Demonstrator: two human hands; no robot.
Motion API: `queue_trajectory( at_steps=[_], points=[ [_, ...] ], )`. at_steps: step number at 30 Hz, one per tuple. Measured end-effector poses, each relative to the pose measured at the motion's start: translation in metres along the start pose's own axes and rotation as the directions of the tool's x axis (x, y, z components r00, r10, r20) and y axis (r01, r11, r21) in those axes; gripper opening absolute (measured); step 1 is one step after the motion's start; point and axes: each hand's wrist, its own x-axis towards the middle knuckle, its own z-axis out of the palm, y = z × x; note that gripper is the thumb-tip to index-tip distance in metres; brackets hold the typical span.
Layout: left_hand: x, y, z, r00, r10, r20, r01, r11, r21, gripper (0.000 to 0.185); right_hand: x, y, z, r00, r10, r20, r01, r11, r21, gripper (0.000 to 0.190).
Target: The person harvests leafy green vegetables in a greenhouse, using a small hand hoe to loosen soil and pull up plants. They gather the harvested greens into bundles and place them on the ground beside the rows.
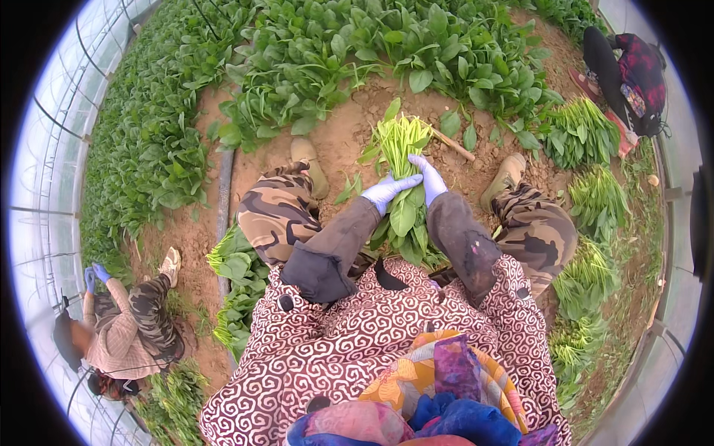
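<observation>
A bunch of leafy greens that look like spinach is held between my two gloved hands, low between my knees. Its pale stems and cut ends point away from me, and the broad leaves hang toward my lap. My left hand, in a thin lilac glove, wraps across the bunch at mid-length. Against the bunch's right side presses my right hand, its thumb lying along the stems. Just beyond the stems a wooden handle lies on the soil; its far end is hidden behind the bunch.
Dense growing greens fill the ground ahead. Bundled greens line my right side; more bundles lie by a grey pipe at left. One co-worker sits at left, another person at far right. Greenhouse film curves around.
</observation>
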Motion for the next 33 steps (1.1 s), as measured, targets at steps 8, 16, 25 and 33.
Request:
queue_trajectory(
  at_steps=[8, 16, 25, 33],
  points=[
    [0.011, 0.009, 0.011, 0.988, -0.084, -0.133, 0.097, 0.99, 0.097, 0.042, -0.02, -0.02, 0.022, 0.998, -0.068, -0.015, 0.069, 0.996, 0.059, 0.067],
    [0.017, 0.035, -0.018, 0.992, -0.052, -0.113, 0.098, 0.886, 0.453, 0.034, 0.016, -0.01, -0.038, 0.998, -0.048, -0.039, 0.046, 0.997, -0.063, 0.086],
    [0.011, 0.068, 0.002, 0.945, -0.292, -0.145, 0.231, 0.287, 0.93, 0.036, 0.031, -0.008, -0.056, 0.993, -0.119, 0.012, 0.072, 0.678, 0.732, 0.096],
    [0.009, 0.1, 0.028, 0.952, -0.294, -0.085, 0.266, 0.659, 0.704, 0.025, 0.033, -0.012, -0.093, 0.855, 0.238, -0.461, 0.062, 0.836, 0.545, 0.097]
  ],
)
